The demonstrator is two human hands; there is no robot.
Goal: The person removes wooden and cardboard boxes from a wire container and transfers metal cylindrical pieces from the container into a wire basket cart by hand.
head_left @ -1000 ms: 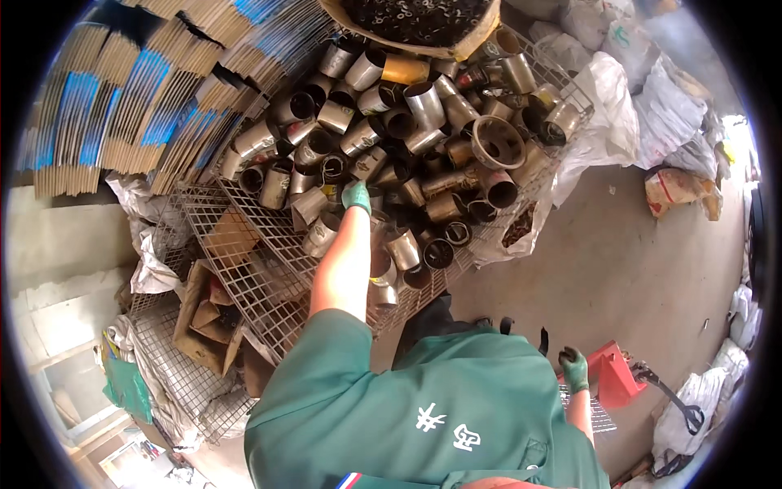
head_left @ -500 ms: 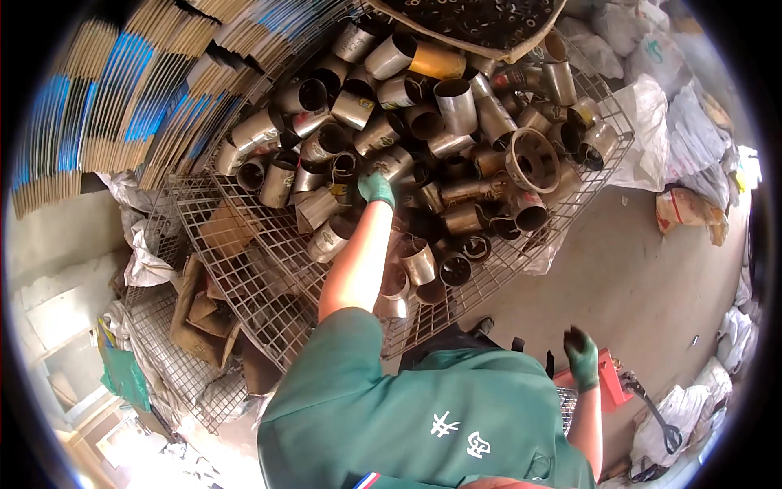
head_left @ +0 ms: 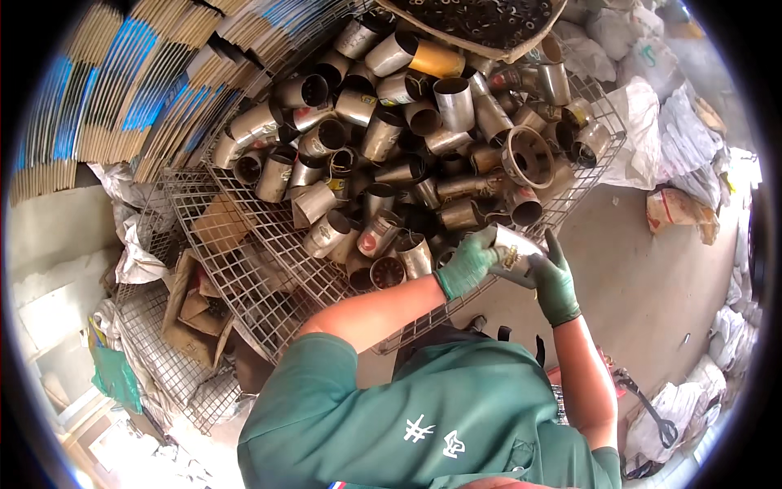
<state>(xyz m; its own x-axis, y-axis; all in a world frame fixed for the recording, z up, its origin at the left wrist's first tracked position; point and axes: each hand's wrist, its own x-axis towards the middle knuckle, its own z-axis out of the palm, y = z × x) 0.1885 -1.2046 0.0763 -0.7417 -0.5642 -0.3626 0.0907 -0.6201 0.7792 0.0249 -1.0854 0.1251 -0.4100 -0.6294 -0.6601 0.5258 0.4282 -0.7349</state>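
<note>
A silvery metal cylinder sleeve (head_left: 515, 257) is held tilted in front of me, between my two green-gloved hands. My left hand (head_left: 468, 265) is closed round its left end. At its right end my right hand (head_left: 556, 287) grips it, thumb and fingers on either side. A dark marking shows on the sleeve's side. Just beyond my hands lies a heap of similar metal sleeves (head_left: 453, 106), piled at all angles on a wire mesh rack (head_left: 265, 281). A flanged metal ring (head_left: 547, 157) rests among them on the right.
A tray of small dark rings (head_left: 481, 24) sits at the far edge. Stacked cardboard (head_left: 130, 81) fills the far left. White sacks (head_left: 639, 110) line the right side, beside the concrete floor (head_left: 635, 269). A long black-handled tool (head_left: 652, 405) lies low on the right.
My left hand has lifted a sleeve out of the heap and brought it right and nearer. My right hand has come up from beside the red object and taken its other end.
</note>
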